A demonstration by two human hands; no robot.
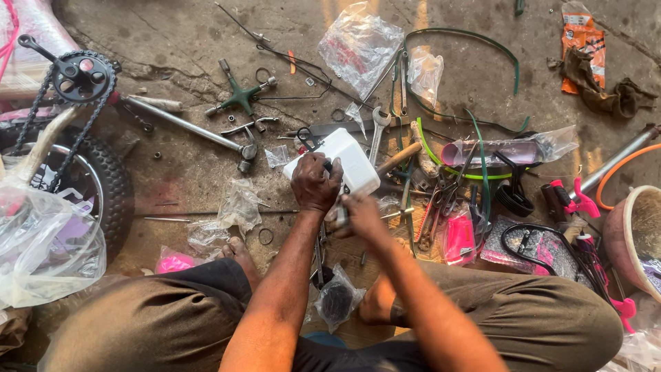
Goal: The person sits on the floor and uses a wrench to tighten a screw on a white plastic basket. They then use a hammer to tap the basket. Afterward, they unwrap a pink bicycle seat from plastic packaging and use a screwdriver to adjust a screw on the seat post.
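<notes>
- Hands meet low over the concrete floor, where the person squats among scattered bicycle parts.
- Left hand lies on a white plastic box, fingers curled over its near edge and gripping it; the box sits on the floor just ahead of the knees, tilted a little.
- Right hand is closed around a small metal part close against the box's lower corner; what the part is cannot be made out, since the fingers hide most of it.
- Risk, as I judge it: a small piece slipping from the right hand would drop into the clutter of loose washers, rings and clear plastic bags and be hard to find again.
- Wooden-handled hammer and an open-ended wrench lie just beside the box; a jerk of the box could knock them into the pile of pliers and cables.
- Bare feet rest among the loose pieces, so a shifted foot could scatter them or land on a sharp one.
- Wheel with chain and crank stands well apart on the left.
</notes>
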